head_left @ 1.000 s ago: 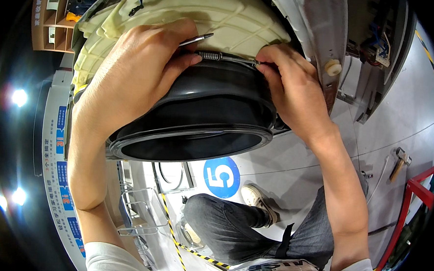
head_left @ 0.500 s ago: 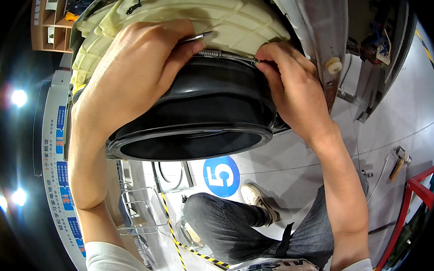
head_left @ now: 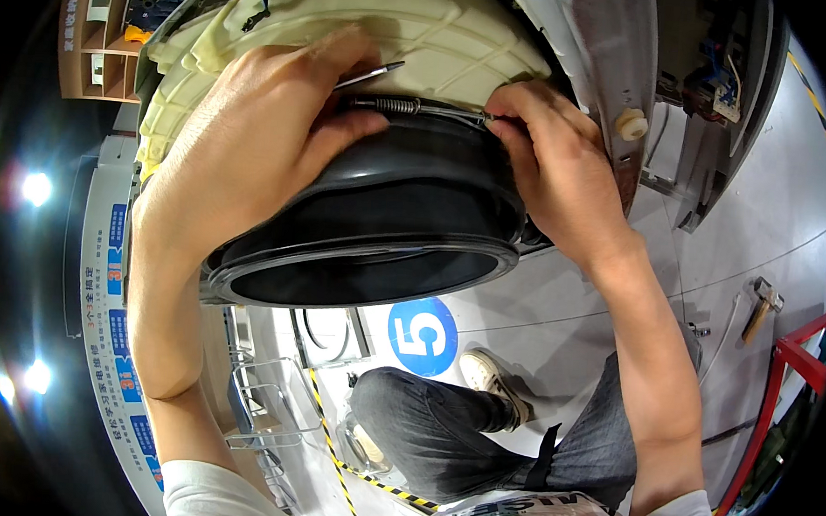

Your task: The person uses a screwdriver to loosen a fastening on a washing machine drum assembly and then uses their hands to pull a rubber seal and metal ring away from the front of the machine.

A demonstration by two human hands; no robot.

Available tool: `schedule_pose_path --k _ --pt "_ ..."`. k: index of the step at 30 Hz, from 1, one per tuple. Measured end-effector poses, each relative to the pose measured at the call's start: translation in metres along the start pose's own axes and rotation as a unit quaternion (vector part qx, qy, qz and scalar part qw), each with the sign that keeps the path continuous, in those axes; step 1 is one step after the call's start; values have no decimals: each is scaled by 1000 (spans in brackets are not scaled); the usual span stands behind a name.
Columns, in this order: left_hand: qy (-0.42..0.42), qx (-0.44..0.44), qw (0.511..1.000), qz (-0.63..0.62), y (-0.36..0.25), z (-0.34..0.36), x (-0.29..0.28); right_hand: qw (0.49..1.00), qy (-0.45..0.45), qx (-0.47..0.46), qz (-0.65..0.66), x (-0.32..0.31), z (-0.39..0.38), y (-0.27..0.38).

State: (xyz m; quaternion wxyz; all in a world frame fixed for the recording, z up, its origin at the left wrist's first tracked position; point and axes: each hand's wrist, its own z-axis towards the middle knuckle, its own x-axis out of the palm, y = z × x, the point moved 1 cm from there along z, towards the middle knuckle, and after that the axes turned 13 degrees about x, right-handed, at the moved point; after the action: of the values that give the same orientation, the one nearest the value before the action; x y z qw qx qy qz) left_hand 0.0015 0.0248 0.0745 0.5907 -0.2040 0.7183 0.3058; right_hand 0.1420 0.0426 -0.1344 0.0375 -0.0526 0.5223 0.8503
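Note:
The black rubber door gasket (head_left: 416,202) rings a round opening, set against a cream plastic tub (head_left: 434,35). Along its upper edge runs a wire clamp with a coil spring (head_left: 398,105). My left hand (head_left: 237,132) lies over the left of that edge, curled around a slim metal tool (head_left: 376,73) whose pointed end sticks out; its grip is hidden. The left thumb is spread below the spring, and a dark gap shows between thumb and fingers. My right hand (head_left: 559,153) pinches the clamp wire at its right end, thumb and forefinger together against the gasket.
A metal panel (head_left: 619,73) stands right of the tub. On the floor, a hammer (head_left: 761,309) lies near a red frame (head_left: 800,362). A wire rack (head_left: 270,400) stands lower left, beside black-and-yellow tape (head_left: 391,490). Shelving (head_left: 107,27) is at upper left.
My left thumb has come away from the wire and dropped lower, uncovering more of the spring's left end. My right hand keeps its pinch in the same place.

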Motion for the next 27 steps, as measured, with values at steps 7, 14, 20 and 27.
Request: schedule_pose_path --k 7,14,20,27 --pt "15 -22 1000 1 3 0 0 1000 -16 -1 -4 2 1 0" --pt "27 10 999 35 5 2 -3 1000 -14 -1 1 1 1 1" --pt "36 -4 999 7 4 1 -2 1000 -17 3 -4 2 1 0" --pt "-4 -21 1000 22 3 -3 2 1000 -16 1 -10 2 0 -3"
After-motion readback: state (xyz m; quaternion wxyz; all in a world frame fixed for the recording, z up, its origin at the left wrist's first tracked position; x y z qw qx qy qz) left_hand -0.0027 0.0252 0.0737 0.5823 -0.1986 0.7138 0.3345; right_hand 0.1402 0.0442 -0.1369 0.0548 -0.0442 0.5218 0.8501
